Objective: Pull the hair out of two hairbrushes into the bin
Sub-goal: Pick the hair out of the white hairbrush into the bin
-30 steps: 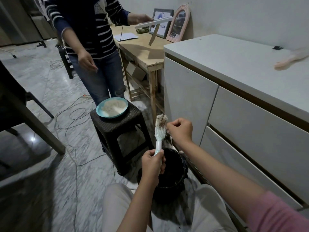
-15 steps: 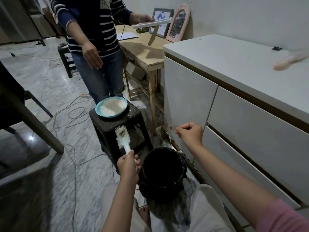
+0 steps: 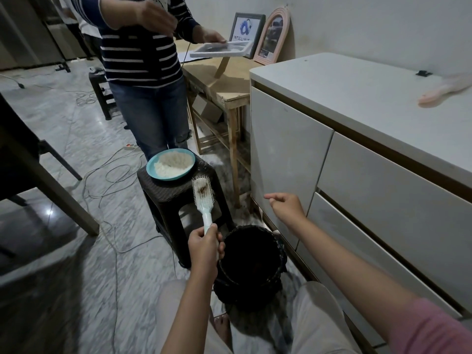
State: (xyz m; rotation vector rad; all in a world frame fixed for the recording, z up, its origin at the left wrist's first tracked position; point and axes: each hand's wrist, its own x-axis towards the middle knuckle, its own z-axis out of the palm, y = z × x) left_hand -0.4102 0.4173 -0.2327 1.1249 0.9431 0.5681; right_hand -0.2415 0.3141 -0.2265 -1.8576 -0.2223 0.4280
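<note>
On frame (image 3: 245,34): "INTELLI…", partly hidden.

I see both of my forearms bare from wrist to elbow. My right arm carries a pink sleeve (image 3: 431,328) that ends above the elbow. My left hand (image 3: 204,247) and right hand (image 3: 287,208) wear no gloves, rings or watch. My legs are covered by light, pale trousers (image 3: 319,328), and one bare foot (image 3: 223,328) shows between them.
</note>
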